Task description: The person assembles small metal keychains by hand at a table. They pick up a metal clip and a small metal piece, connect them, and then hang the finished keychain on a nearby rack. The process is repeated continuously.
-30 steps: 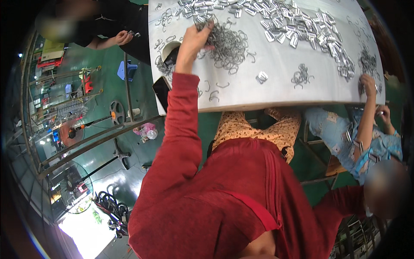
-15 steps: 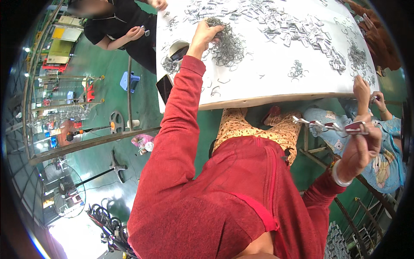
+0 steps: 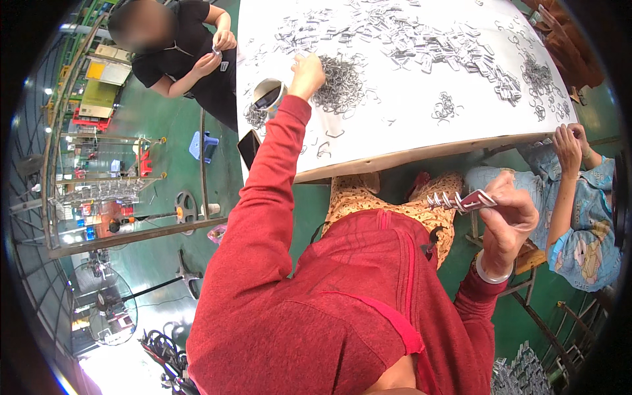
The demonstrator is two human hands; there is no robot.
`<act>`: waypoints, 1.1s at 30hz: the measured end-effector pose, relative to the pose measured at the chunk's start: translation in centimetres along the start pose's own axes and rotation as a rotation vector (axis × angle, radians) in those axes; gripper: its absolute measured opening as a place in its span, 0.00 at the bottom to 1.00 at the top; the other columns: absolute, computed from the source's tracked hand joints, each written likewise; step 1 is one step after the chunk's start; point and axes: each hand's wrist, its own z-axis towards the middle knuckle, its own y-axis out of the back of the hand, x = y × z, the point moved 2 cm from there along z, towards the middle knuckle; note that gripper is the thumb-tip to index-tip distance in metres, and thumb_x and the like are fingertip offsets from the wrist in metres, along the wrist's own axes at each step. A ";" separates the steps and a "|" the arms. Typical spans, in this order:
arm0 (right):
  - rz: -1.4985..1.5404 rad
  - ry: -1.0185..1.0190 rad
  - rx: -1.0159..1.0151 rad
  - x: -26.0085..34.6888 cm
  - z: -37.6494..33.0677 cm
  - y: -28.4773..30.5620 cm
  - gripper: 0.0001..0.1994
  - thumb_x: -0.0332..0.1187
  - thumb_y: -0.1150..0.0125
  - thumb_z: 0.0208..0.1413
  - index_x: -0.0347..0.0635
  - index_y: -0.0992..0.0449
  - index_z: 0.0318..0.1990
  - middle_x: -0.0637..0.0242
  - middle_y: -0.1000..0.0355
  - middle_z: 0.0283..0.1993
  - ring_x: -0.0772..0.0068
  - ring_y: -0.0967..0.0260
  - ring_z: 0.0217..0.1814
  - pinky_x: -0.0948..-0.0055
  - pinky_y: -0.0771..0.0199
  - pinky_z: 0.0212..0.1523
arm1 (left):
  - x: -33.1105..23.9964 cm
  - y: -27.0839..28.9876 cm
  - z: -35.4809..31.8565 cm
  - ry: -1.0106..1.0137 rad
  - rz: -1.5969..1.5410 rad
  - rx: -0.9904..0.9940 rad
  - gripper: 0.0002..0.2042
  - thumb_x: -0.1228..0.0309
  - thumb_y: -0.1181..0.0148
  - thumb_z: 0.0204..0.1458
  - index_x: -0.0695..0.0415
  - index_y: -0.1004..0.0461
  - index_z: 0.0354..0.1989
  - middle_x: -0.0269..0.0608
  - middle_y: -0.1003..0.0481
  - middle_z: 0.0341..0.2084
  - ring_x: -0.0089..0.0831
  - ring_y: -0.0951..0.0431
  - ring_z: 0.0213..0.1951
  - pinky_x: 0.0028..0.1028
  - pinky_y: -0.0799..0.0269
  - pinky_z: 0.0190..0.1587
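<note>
My left hand (image 3: 307, 76) is over the white table (image 3: 395, 125), at the left edge of a heap of thin dark metal loops (image 3: 342, 85). Its fingers are curled together; whatever they may hold is hidden. Off the table's near edge, on the right, my right hand (image 3: 505, 227) pinches a row of small silver metal clips with a dark red piece (image 3: 475, 199) at the fingers. The clips point out to the left. A white cup (image 3: 279, 84) with something dark inside stands beside my left wrist.
Many flat silver metal pieces (image 3: 428, 43) cover the far side. A small cluster of loops (image 3: 446, 107) lies mid-table. A phone (image 3: 248, 149) rests at the left edge. One co-worker (image 3: 191, 46) handles a small piece at far left; another's hands (image 3: 569, 146) are at the right edge.
My left hand has drawn back from the heap, leftward and nearer. My right hand has moved left with the row of clips, away from the co-worker on the right.
</note>
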 end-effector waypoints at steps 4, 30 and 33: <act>0.018 -0.008 0.017 -0.3 -0.3 0.0 0.13 0.12 0.40 0.35 0.34 0.26 0.32 0.62 0.29 0.27 0.72 0.36 0.31 0.76 0.38 0.32 | -3.3 1.3 -2.3 -0.191 -0.164 -0.022 0.07 0.74 0.44 0.43 0.53 0.20 0.30 0.43 0.23 0.26 0.42 0.23 0.34 0.37 0.28 0.39; 0.050 -0.336 -0.137 -9.2 -2.1 -1.7 0.09 0.20 0.38 0.47 0.30 0.24 0.38 0.64 0.25 0.32 0.81 0.31 0.29 0.83 0.32 0.31 | -12.6 7.5 -19.7 -0.120 -1.594 0.328 0.08 0.73 0.42 0.53 0.66 0.26 0.36 0.41 0.24 0.29 0.26 0.23 0.31 0.25 0.25 0.37; 0.076 -0.341 -0.146 -9.8 -2.4 -2.1 0.09 0.20 0.38 0.47 0.30 0.24 0.38 0.63 0.25 0.31 0.81 0.31 0.28 0.83 0.32 0.31 | -13.5 7.0 -21.6 -0.197 -1.579 0.324 0.08 0.72 0.40 0.51 0.64 0.24 0.35 0.42 0.25 0.34 0.26 0.24 0.36 0.24 0.27 0.42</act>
